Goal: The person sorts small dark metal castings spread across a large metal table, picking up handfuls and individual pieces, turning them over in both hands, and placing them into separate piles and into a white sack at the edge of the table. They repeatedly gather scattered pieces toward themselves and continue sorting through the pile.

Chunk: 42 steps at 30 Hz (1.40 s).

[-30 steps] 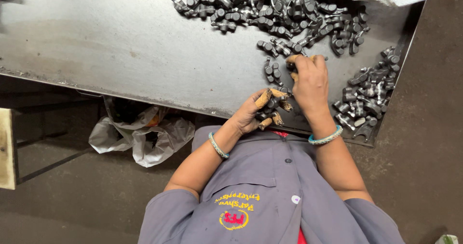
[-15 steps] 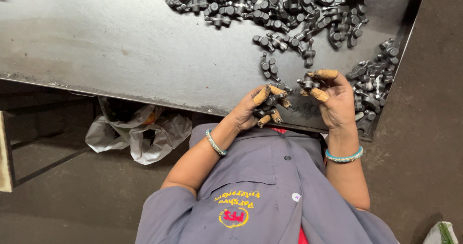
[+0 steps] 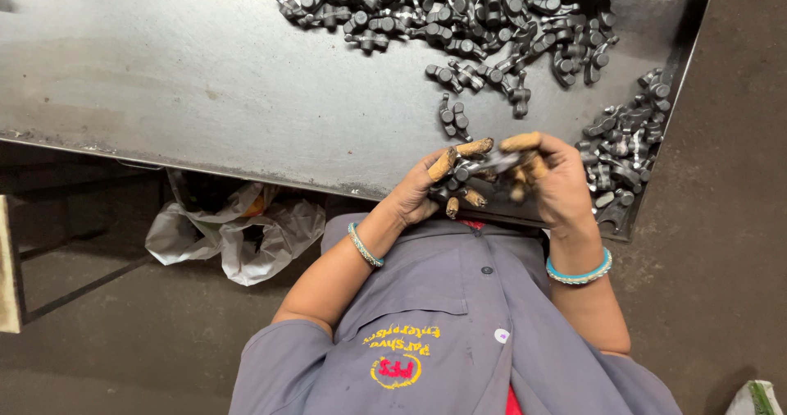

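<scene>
With both hands meeting at the near table (image 3: pixel 205 95) edge, the left hand (image 3: pixel 426 193) cups a few dark metal parts (image 3: pixel 459 184) and the right hand (image 3: pixel 557 181) pinches one against them. Looks like mid-sort; next calls for a firm grip. Heaps (image 3: pixel 459 13) lie far and right.

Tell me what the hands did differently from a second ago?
The right hand was reaching into the small metal parts on the table. It picked one up and came back to the left hand; now both hands hold parts together. The left hand stayed by the table edge, and the piles stayed put.
</scene>
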{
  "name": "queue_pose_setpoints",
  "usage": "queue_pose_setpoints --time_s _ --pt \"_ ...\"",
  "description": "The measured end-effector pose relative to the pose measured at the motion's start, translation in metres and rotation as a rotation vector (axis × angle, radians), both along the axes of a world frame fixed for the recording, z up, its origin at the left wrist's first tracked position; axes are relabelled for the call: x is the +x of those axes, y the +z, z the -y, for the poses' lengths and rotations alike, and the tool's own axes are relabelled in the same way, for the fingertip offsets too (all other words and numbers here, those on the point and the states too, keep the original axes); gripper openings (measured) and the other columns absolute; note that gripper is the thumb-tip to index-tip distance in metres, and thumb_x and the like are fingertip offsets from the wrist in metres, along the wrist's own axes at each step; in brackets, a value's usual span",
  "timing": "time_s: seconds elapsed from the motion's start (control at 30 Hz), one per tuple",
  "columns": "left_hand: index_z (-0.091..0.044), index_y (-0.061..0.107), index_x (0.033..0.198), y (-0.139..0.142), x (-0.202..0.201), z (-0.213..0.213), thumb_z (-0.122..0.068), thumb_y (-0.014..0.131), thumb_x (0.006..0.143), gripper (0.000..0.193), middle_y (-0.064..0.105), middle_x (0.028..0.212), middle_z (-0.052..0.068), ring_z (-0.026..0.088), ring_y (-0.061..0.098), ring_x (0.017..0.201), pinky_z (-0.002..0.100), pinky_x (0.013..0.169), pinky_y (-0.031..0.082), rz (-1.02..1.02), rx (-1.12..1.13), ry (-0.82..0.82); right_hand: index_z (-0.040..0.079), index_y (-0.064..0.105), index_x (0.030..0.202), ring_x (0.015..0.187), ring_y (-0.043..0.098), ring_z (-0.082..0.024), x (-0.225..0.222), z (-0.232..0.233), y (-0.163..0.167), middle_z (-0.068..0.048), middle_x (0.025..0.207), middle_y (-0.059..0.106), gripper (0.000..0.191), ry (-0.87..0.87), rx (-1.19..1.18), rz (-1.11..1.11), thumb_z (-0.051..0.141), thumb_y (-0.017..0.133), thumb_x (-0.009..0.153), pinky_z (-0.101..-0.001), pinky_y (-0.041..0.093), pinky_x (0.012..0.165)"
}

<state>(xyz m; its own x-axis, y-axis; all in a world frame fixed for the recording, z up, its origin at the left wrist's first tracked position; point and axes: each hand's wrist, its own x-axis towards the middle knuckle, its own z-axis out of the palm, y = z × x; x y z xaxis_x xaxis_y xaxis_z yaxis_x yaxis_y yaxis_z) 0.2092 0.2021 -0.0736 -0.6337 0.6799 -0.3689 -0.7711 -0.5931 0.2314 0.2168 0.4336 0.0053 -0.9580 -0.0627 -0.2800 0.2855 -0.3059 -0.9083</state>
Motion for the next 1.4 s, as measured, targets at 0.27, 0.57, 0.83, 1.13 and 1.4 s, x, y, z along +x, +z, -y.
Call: queue_pose_setpoints --time_s 0.27,0.57,0.83,1.13,1.4 --pt "-0.001 0.058 0.140 -0.003 0.001 0.007 -0.032 0.076 0.100 0.054 0.071 0.121 0.014 0.023 0.071 0.096 0.033 0.070 0.059 -0.103 0.157 0.024 -0.002 0.063 0.115 0.094 0.062 -0.035 -0.056 0.031 0.016 -0.015 0.105 0.065 0.059 -0.161 1.487 -0.583 0.012 0.098 0.069 -0.0424 0.052 0.081" --pt "-0.003 0.058 0.137 -0.028 0.006 0.001 -0.024 0.079 0.094 0.052 0.069 0.124 0.013 0.024 0.071 0.105 0.041 0.090 0.063 -0.012 0.112 0.049 0.001 0.062 0.108 0.088 0.070 -0.019 -0.034 0.005 -0.020 -0.010 0.106 0.068 0.038 -0.233 1.111 -0.229 -0.002 0.088 0.081 -0.0306 0.058 0.075" --pt "-0.001 0.055 0.141 -0.034 0.007 -0.001 -0.022 0.078 0.096 0.054 0.068 0.124 0.015 0.024 0.071 0.106 0.040 0.088 0.063 -0.029 0.099 0.039 0.003 0.062 0.122 0.097 0.071 -0.022 -0.001 -0.021 -0.036 -0.012 0.111 0.071 0.040 -0.260 -0.177 -0.051 -0.004 0.082 0.088 -0.0320 0.059 0.083" --pt "0.000 0.056 0.143 -0.010 0.002 0.003 -0.027 0.079 0.097 0.058 0.068 0.118 0.014 0.021 0.072 0.093 0.031 0.062 0.061 -0.127 0.066 0.008 0.001 0.063 0.131 0.089 0.072 -0.026 0.009 -0.019 -0.018 -0.019 0.110 0.073 0.035 -0.112 -0.325 0.174 0.008 0.072 0.098 -0.0295 0.057 0.067" --pt "-0.003 0.055 0.140 -0.007 0.001 0.004 -0.008 0.081 0.081 0.065 0.069 0.124 0.011 0.019 0.074 0.103 0.030 0.078 0.066 -0.119 -0.016 0.026 -0.005 0.066 0.122 0.102 0.068 -0.014 0.022 0.035 0.023 -0.009 0.113 0.071 0.030 0.103 0.365 -0.157 -0.003 0.071 0.093 -0.0272 0.055 0.091"
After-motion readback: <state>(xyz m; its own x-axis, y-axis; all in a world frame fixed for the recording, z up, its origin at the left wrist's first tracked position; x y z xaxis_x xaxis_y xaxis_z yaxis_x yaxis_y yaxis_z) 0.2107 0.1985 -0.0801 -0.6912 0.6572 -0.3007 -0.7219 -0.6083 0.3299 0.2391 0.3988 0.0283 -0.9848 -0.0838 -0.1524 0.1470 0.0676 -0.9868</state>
